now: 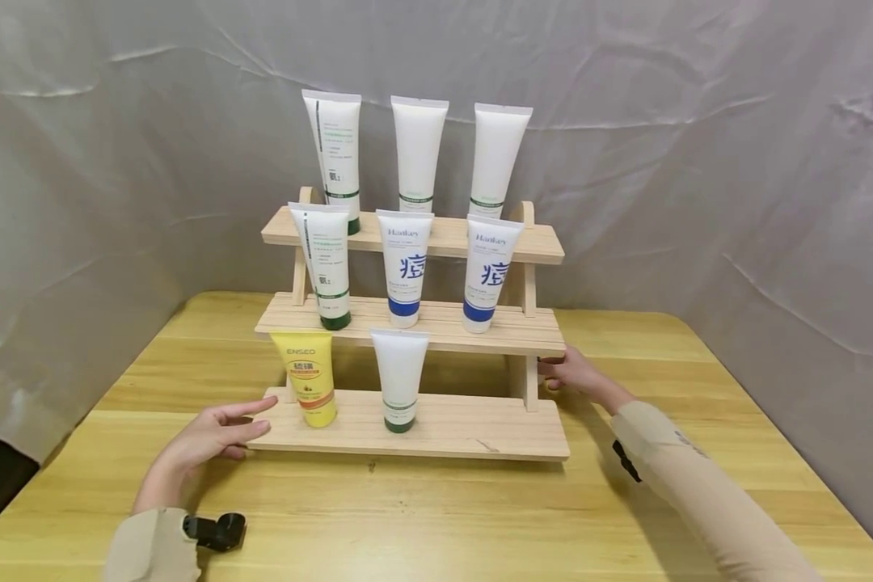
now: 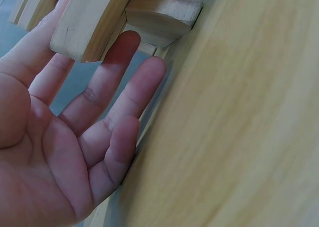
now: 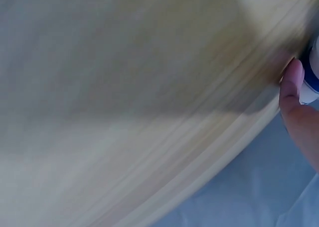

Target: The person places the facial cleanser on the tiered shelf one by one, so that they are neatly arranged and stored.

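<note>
My left hand (image 1: 207,436) is at the left end of the wooden display stand's bottom shelf (image 1: 466,428). In the left wrist view, its loosely bent fingers lie spread along the board's end (image 2: 82,28). My right hand (image 1: 571,373) reaches behind the stand's right side, low over the table. In the right wrist view, a finger (image 3: 294,87) lies against a white tube with a blue band (image 3: 311,77), mostly cut off by the frame edge. Nearest the left hand stands a yellow tube (image 1: 309,380); a white and green tube (image 1: 400,380) stands beside it.
Three tubes stand on the top shelf (image 1: 454,242), one a white tube (image 1: 418,149). The middle shelf (image 1: 436,327) carries a green-capped tube (image 1: 323,267) and two blue-banded tubes (image 1: 405,267). Beneath is a wooden table (image 1: 378,517), with grey cloth (image 1: 662,202) behind and around it.
</note>
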The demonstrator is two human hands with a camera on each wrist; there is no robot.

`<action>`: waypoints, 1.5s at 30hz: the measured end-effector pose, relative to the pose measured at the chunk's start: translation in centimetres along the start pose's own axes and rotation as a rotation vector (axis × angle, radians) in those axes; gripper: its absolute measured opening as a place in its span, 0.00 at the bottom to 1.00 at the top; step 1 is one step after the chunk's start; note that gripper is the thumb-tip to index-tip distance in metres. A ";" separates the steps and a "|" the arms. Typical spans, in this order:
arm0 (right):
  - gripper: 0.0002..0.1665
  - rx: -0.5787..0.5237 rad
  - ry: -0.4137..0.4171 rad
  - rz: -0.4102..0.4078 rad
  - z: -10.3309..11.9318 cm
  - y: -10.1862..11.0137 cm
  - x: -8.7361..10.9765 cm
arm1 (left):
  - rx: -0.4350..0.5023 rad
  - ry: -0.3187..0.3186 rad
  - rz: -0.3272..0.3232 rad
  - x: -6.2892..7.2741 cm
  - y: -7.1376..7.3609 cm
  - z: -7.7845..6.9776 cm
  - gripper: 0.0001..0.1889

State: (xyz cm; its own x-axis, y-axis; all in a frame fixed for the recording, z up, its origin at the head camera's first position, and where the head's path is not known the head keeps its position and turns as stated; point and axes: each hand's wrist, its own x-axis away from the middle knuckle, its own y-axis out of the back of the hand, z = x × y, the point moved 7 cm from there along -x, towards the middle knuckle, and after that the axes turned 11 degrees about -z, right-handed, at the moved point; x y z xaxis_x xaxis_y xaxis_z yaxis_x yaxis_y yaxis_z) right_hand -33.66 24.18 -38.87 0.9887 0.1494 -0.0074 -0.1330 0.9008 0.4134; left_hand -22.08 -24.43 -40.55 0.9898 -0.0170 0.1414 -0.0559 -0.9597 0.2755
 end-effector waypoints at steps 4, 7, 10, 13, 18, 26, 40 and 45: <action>0.20 0.013 0.019 -0.034 0.4 -0.1 -0.2 | -0.004 -0.006 -0.001 -0.1 -0.1 -0.2 0.20; 0.21 0.001 0.013 -0.061 0.6 -0.1 -0.2 | -0.008 -0.010 -0.005 -0.1 -0.1 -0.3 0.20; 0.23 -0.019 -0.015 -0.091 0.8 -0.1 -0.3 | -0.006 -0.012 -0.006 0.0 -0.1 -0.4 0.19; 0.25 -0.033 -0.058 -0.120 0.6 0.1 -0.3 | -0.004 -0.009 -0.006 0.0 0.0 -0.2 0.18; 0.25 -0.034 -0.114 -0.125 0.2 0.7 0.1 | -0.009 -0.003 -0.001 0.0 -0.1 -0.1 0.19; 0.28 -0.036 -0.160 -0.018 0.1 1.9 0.9 | -0.002 -0.001 -0.001 0.0 -0.1 0.0 0.17; 0.37 0.019 -0.229 0.051 -0.9 2.2 2.0 | 0.001 0.011 0.003 0.1 0.0 0.2 0.16; 0.38 -0.081 -0.215 0.063 -0.8 2.1 2.0 | 0.004 0.003 0.010 0.0 -0.1 0.1 0.17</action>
State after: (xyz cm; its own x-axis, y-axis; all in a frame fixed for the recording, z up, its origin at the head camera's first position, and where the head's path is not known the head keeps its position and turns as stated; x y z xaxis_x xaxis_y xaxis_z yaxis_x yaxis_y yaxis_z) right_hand -32.00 26.70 -38.71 0.9689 0.1241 0.2143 -0.1917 0.9235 0.3323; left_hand -22.04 -24.37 -40.64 0.9888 -0.0255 0.1468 -0.0648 -0.9607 0.2699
